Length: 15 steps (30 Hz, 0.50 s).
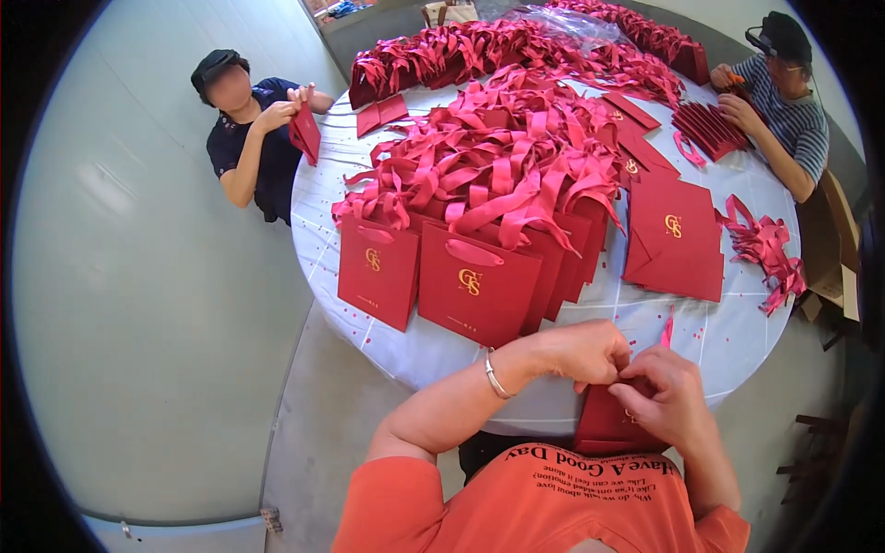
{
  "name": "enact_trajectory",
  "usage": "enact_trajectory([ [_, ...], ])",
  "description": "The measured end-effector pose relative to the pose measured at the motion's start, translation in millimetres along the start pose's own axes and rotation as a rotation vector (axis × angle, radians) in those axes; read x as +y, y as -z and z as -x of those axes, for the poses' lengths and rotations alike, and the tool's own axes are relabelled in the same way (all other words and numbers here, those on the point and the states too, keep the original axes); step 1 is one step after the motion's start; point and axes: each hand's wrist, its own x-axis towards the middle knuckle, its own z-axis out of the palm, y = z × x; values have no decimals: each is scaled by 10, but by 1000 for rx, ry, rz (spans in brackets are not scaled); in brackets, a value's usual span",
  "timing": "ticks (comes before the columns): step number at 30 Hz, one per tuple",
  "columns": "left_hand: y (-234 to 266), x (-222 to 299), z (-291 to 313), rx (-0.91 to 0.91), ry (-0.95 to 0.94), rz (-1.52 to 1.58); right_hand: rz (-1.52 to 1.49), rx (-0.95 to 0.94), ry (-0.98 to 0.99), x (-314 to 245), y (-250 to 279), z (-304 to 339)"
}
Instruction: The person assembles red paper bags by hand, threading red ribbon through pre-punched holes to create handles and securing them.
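A red paper gift bag (pixel 604 426) with a gold emblem leans at the table's near edge, close to my body. Above its top edge my left hand (pixel 590 354) is closed, knuckles up, its fingertips meeting those of the right. My right hand (pixel 671 394) pinches at the bag's top and covers part of its front. A strip of pink ribbon (pixel 666 329) sticks up just beyond my right hand. What the left fingertips grip is hidden between the hands.
On the round table with a white cloth (pixel 433 378), finished red bags (pixel 479 286) stand in rows under pink ribbon handles. Flat bags (pixel 675 235) are stacked right, beside loose ribbons (pixel 765 249). Co-workers sit at left (pixel 253 129) and right (pixel 784 111), handling bags. An open carton (pixel 830 240) stands right.
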Motion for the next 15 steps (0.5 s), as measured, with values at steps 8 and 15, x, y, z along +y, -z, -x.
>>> enact_trajectory([
  [8,-204,74,52,186,-178,-300,-282,-417,-398,351,300,-219],
  [15,-228,194,181,272,-222,-308,-502,-849,-511,573,323,-481],
])
